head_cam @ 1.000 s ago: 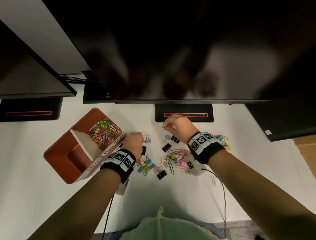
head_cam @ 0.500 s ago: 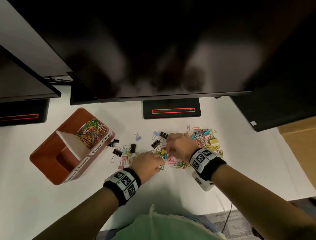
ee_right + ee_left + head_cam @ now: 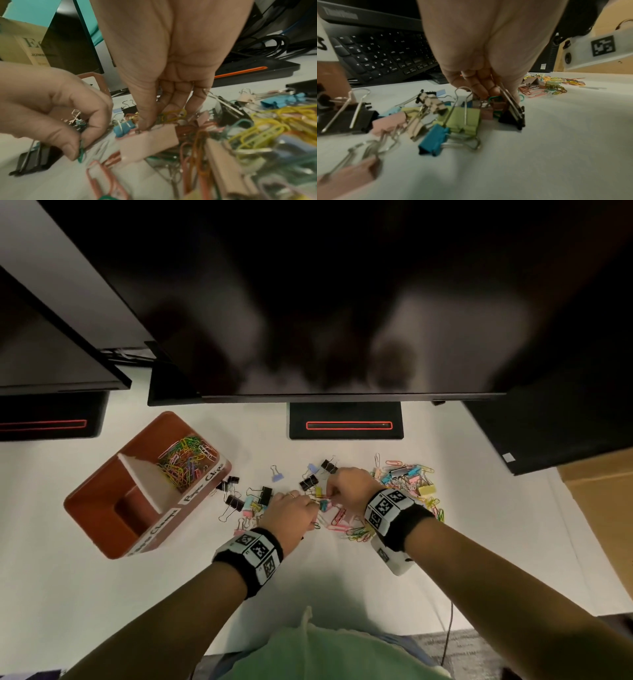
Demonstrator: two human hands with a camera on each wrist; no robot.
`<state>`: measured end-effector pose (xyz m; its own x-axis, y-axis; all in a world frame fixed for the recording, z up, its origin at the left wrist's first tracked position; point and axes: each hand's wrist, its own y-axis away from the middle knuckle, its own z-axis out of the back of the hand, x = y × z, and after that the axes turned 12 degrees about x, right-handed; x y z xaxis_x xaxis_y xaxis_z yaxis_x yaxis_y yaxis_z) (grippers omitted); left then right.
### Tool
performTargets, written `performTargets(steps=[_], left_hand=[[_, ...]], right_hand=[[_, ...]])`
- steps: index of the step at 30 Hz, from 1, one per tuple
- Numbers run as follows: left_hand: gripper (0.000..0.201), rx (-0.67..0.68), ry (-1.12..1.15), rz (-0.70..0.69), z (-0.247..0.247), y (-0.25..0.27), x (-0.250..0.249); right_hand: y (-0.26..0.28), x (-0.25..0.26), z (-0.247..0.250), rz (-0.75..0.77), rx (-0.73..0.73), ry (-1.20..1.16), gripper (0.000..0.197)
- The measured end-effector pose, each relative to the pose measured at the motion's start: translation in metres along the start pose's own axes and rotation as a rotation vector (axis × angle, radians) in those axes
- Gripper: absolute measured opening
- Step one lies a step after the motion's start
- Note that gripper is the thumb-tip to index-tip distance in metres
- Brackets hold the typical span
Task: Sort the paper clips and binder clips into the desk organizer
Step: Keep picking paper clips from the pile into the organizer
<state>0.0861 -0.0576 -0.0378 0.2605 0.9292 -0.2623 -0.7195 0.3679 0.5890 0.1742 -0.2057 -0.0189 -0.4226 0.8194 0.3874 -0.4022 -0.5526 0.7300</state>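
The red-brown desk organizer stands at the left, with coloured paper clips in its far compartment. Loose binder clips and paper clips lie scattered on the white desk in front of me. My left hand reaches into the pile and pinches a green paper clip between thumb and forefinger, beside a black binder clip. My right hand is just to its right, its fingertips pinching yellow and green paper clips above a pink binder clip.
A large dark monitor overhangs the far desk, its black stand base behind the pile. A black keyboard sits behind the clips. A cardboard box is at the right, and a cable hangs off the near edge.
My left hand came away from the organizer and into the middle of the pile. My right hand drew back from the far side to meet it there.
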Motion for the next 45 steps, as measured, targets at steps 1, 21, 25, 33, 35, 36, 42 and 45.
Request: performTargets(steps=[1,21,25,33,35,36,42,45], left_hand=[[0.013,-0.010,0.013,-0.003,-0.001,0.001,0.000],[0.030,-0.011,-0.021,0.035,-0.010,-0.020,-0.038],[0.019,-0.056,0.047,0.002,-0.007,-0.012,-0.033],[0.004,-0.469,0.568,0.114,0.061,0.077,0.032],[0.003,-0.567,0.645,0.213,0.077,0.100,0.061],[0.004,-0.619,0.679,0.269,0.084,0.110,0.074],[0.017,-0.586,0.829,0.588,0.085,0.123,0.136],[0.030,-0.508,0.753,0.615,0.082,0.124,0.141]], right_hand=[[0.001,-0.003,0.002,0.006,0.009,-0.010,0.015],[0.032,-0.027,0.014,0.094,-0.281,-0.179,0.014],[0.037,-0.020,0.017,0.127,-0.334,-0.199,0.015],[0.016,0.044,0.050,0.321,-0.458,-0.202,0.011],[0.003,0.077,0.063,0.389,-0.473,-0.184,0.010],[-0.005,0.095,0.068,0.419,-0.479,-0.176,0.011],[-0.067,0.190,0.077,0.422,-0.379,-0.153,0.021],[-0.082,0.199,0.070,0.365,-0.275,-0.154,0.035]])
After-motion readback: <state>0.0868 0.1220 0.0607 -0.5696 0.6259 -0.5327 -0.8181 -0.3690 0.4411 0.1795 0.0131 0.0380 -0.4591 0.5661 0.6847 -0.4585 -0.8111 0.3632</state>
